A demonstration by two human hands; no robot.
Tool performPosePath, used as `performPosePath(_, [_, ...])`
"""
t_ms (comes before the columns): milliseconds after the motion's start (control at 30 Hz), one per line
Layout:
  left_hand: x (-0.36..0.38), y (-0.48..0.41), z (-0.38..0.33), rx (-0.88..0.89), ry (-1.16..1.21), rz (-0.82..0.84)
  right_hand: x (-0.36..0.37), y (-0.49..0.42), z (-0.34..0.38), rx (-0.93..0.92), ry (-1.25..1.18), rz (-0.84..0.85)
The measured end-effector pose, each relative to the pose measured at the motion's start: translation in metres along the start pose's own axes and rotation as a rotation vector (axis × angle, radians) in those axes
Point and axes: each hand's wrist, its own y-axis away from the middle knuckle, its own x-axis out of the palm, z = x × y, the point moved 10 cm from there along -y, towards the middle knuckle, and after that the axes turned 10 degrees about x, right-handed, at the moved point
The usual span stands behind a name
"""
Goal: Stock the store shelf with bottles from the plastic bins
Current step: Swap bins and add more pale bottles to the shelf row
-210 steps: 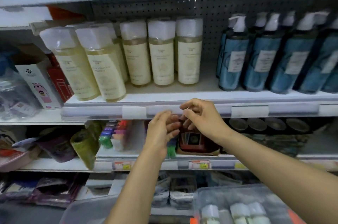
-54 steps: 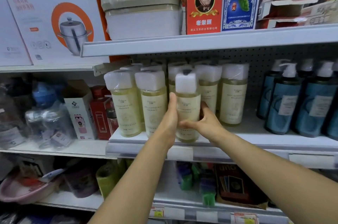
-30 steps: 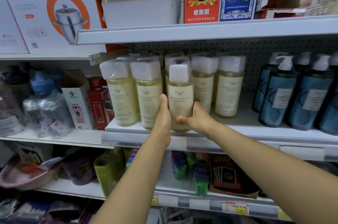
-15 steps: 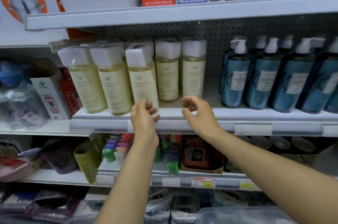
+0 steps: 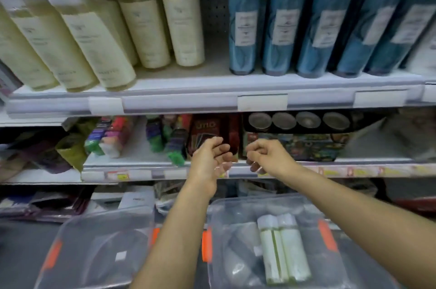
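While bottles (image 5: 146, 29) line the shelf (image 5: 188, 86) above two bins (image 5: 259, 201), left hand (image 5: 210, 161) and right hand (image 5: 267, 156) hover — empty, relaxed.

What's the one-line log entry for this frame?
left hand: empty, fingers relaxed | right hand: empty, loosely curled | right bin: two bottles lying inside | shelf: cream bottles standing

On the far shelf (image 5: 212, 102) I see capped bottles (image 5: 146, 29) at left and pump bottles (image 5: 313, 36) at right. Near me, the left bin (image 5: 94, 241) and right bin (image 5: 254, 201) sit side by side, with two bottles (image 5: 283, 248) lying in the right bin. My left hand (image 5: 207, 161) and right hand (image 5: 269, 156) hang above the bins, before the lower shelf (image 5: 141, 174).
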Motion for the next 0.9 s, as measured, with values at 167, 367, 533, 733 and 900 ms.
performPosePath(167, [-0.003, 0.012, 0.125, -0.285, -0.027, -0.039, -0.008, -0.007, -0.126, 0.295, 0.009, 0.083])
performPosePath(367, [-0.017, 0.014, 0.23, -0.493, -0.102, -0.12, -0.003, -0.003, -0.25, 0.565, -0.099, 0.126])
performPosePath(533, [-0.028, 0.012, 0.304, -0.625, -0.136, -0.162, 0.017, -0.002, -0.34, 0.753, -0.142, 0.125])
performPosePath(733, [-0.045, 0.002, 0.378, -0.731, -0.147, -0.176, 0.063, -0.026, -0.412, 0.851, -0.114, 0.132])
performPosePath(900, [-0.057, -0.004, 0.415, -0.785, -0.185, -0.149, 0.086, -0.039, -0.435, 0.835, -0.077, 0.07])
